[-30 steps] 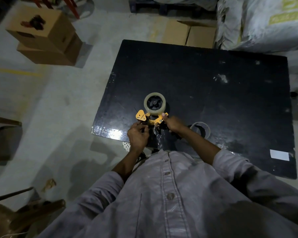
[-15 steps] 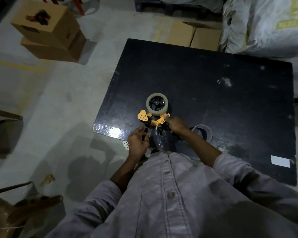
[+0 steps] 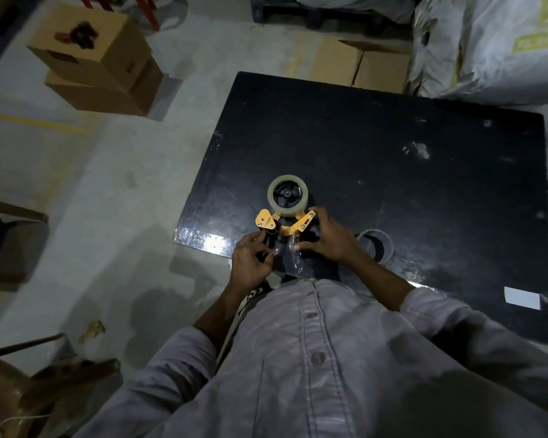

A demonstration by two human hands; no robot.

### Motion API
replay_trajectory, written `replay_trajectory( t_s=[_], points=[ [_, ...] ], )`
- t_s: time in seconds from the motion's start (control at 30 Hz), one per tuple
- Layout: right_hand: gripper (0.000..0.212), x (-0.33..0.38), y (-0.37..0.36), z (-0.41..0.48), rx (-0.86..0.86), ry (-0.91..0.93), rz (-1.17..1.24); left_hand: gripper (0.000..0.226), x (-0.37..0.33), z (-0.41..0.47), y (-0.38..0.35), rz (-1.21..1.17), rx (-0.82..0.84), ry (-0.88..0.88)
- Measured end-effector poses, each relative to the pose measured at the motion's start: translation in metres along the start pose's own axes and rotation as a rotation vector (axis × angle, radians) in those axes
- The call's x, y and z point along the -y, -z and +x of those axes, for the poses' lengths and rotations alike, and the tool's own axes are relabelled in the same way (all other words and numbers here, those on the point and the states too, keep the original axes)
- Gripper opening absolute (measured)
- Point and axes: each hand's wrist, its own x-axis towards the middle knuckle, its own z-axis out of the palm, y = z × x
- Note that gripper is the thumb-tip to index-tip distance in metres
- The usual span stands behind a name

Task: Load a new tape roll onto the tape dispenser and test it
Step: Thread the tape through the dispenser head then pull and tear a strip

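A yellow and black tape dispenser (image 3: 282,224) lies flat near the front edge of a black table (image 3: 393,159). A clear tape roll (image 3: 288,195) sits on its black hub. My right hand (image 3: 328,240) rests on the dispenser's right side, its fingers touching a loose strip of clear tape (image 3: 287,254) that runs toward me. My left hand (image 3: 250,259) pinches that strip at the dispenser's black roller end. An empty tape core (image 3: 375,246) lies on the table just right of my right wrist.
A white label (image 3: 522,298) is stuck at the table's near right corner. Stacked cardboard boxes (image 3: 98,58) stand on the floor at far left, more boxes (image 3: 361,63) and white sacks (image 3: 494,45) behind the table. A wooden chair (image 3: 29,384) is at my lower left.
My left hand has slid toward me away from the yellow plate, drawing the tape strip out. My right hand has shifted down onto the dispenser's right side.
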Motion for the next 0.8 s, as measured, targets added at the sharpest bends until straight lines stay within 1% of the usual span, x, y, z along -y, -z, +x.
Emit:
replay_trajectory(
  t_s=[0.13,0.27,0.37,0.47,0.53,0.63,0.7,0.8],
  points=[
    [0.119,0.002,-0.001,-0.002,-0.053,-0.007,-0.072,0.010,-0.004,-0.002,0.001,0.042,0.004,-0.001],
    [0.122,-0.003,0.000,0.002,-0.049,0.024,-0.049,0.013,-0.001,-0.005,-0.001,0.056,0.003,0.049],
    [0.122,-0.003,0.001,0.002,-0.049,0.031,-0.023,0.010,-0.003,-0.007,-0.002,0.035,-0.011,0.055],
    [0.124,-0.001,0.000,0.001,-0.115,0.044,-0.027,0.013,-0.012,-0.008,-0.002,0.006,-0.027,0.050],
    [0.118,0.002,0.000,0.000,-0.189,0.110,-0.037,0.013,-0.013,-0.007,-0.004,0.011,-0.030,0.060],
    [0.106,0.013,-0.002,0.002,-0.249,0.207,-0.066,0.012,-0.014,-0.006,-0.005,0.027,-0.035,0.075],
    [0.105,0.018,-0.006,0.004,-0.263,0.232,-0.093,0.011,-0.016,-0.006,-0.004,0.031,-0.038,0.073],
    [0.104,0.022,-0.012,0.010,-0.278,0.218,-0.095,0.010,-0.018,-0.008,-0.004,0.035,-0.027,0.063]
  ],
)
